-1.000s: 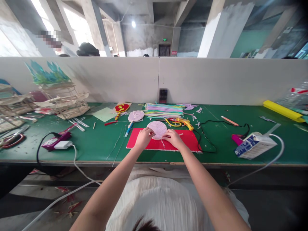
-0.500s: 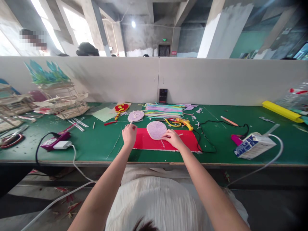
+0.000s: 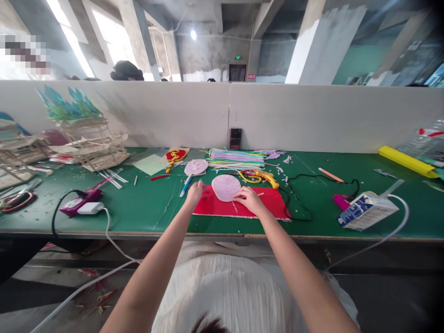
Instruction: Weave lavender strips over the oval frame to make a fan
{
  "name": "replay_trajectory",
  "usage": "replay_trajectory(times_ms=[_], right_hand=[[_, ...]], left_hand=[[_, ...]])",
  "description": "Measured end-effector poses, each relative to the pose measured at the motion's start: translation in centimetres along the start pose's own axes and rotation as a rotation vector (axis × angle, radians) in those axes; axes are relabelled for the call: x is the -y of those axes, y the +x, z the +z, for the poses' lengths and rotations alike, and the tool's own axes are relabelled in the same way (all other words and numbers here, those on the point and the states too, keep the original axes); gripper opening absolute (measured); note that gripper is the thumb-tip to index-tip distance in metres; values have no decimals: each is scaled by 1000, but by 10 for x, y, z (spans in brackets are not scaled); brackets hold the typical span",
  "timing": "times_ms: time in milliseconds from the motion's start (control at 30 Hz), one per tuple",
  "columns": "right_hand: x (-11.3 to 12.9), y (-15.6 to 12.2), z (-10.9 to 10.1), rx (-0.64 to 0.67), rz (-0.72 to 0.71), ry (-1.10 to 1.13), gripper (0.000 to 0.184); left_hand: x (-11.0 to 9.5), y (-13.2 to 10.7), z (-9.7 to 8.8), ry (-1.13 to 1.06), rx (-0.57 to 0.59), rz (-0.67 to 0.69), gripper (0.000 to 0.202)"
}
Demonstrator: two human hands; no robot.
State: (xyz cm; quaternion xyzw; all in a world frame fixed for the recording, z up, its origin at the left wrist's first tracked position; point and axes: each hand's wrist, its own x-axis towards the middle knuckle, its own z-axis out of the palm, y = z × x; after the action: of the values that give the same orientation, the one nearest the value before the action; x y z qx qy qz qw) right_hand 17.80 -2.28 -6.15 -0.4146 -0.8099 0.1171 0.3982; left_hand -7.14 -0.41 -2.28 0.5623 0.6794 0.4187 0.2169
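Note:
A round pale pink disc [image 3: 225,186] lies on a red mat [image 3: 277,203] on the green table [image 3: 145,208]. My right hand [image 3: 250,199] rests at the disc's lower right rim, with its fingers pinched together on the edge; a thin stick [image 3: 259,194] pokes out beside it. My left hand [image 3: 194,193] hovers at the mat's left edge, apart from the disc, its fingers bunched and slightly blurred. A blue pen [image 3: 185,186] lies just left of it, and a second pink disc [image 3: 196,166] lies beyond.
Behind the mat lie a bundle of coloured strips [image 3: 236,158] and a yellow glue gun [image 3: 264,177]. A black cable [image 3: 312,185] and a carton [image 3: 366,210] are to the right. A charger block [image 3: 81,206] and wooden models [image 3: 90,143] are to the left. A white partition [image 3: 312,115] closes the back.
My left hand left the pink disc, swung out past the mat's left edge, then came back a little toward the mat. My right hand stayed on the disc's rim.

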Motion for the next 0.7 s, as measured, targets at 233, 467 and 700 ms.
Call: replay_trajectory(times_ms=[233, 467, 700], right_hand=[[0, 0, 0, 1, 4, 7, 20], [-4, 0, 2, 4, -4, -2, 20], [-4, 0, 1, 13, -17, -7, 19]], left_hand=[[2, -1, -11, -37, -210, 75, 30], [-19, -32, 8, 52, -18, 417, 18], [-27, -44, 32, 212, 270, 593, 9]])
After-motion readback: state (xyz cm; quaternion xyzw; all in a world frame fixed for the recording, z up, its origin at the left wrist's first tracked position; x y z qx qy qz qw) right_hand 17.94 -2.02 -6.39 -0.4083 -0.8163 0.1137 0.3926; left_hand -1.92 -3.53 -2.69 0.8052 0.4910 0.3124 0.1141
